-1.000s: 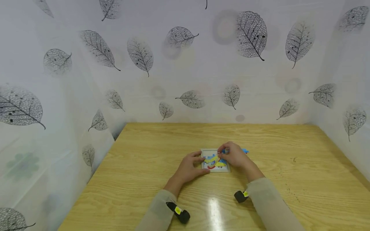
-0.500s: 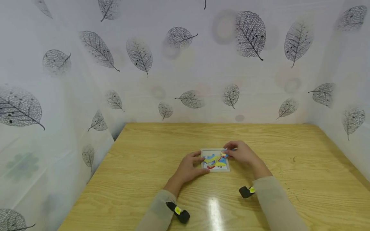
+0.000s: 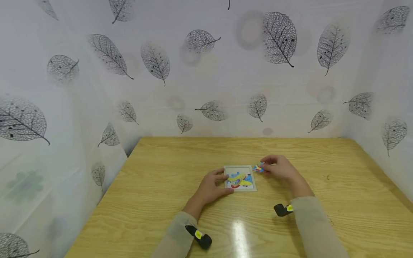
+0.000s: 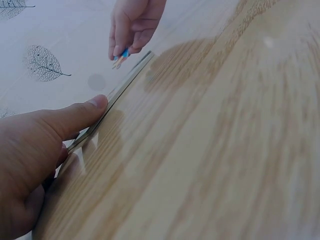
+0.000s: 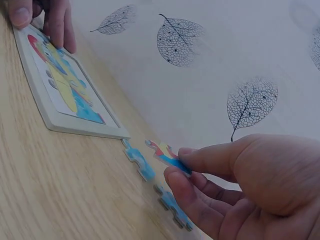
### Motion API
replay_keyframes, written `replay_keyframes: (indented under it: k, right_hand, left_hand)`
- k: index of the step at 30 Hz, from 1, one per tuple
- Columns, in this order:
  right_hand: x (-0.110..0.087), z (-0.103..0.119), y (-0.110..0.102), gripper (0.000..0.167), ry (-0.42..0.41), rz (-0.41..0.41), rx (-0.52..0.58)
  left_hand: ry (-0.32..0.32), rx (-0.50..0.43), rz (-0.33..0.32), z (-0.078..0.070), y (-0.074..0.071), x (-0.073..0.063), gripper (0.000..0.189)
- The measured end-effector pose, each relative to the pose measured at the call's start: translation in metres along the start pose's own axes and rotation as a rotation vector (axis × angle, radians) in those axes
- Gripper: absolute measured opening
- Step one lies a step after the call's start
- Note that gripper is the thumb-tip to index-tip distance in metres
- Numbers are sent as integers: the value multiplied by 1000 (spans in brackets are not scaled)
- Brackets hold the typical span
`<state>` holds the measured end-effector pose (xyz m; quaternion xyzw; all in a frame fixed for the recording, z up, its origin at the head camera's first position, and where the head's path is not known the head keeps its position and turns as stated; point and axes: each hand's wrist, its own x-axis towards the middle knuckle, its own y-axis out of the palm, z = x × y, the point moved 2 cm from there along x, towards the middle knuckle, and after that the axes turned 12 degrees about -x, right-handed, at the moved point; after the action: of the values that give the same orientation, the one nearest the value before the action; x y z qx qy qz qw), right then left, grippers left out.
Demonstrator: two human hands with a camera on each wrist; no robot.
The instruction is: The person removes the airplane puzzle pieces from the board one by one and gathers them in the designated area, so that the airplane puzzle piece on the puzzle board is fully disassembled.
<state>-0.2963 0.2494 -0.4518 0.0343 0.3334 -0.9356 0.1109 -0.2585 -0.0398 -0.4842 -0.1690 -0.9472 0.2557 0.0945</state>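
Note:
A pale-framed jigsaw puzzle tray [image 3: 254, 181] lies on the table, showing a yellow and blue airplane picture. My left hand [image 3: 211, 184] holds its left side, thumb at the near edge and fingers at the left and over the picture. To the right of the tray, my right hand [image 3: 283, 170] pinches a puzzle piece [image 5: 167, 156] between thumb and fingers. The piece is blue, red and yellow, and held above the table. Under it in the right wrist view lie loose blue puzzle pieces [image 5: 139, 159], partly behind the fingers. The tray's upper part shows a bare white base.
The wooden table [image 3: 161, 161] reaches back to a white curtain [image 3: 206, 71] with leaf prints, which also hangs on both sides. Black wrist cameras [image 3: 202, 239] are strapped to both sleeves, low over the table.
My right hand has moved right, from over the tray to beside its upper right corner, taking the puzzle piece along. The left hand has stayed on the tray.

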Motion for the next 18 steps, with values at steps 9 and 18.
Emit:
replay_keyframes:
  k: [9, 18]
  right_hand:
    - [-9, -14, -20, 41, 73, -46, 106]
    - [-18, -29, -35, 51, 163, -54, 159]
  left_hand:
    - [-5, 15, 2, 0, -1, 0, 59]
    - [-8, 13, 0, 2, 1, 0, 58]
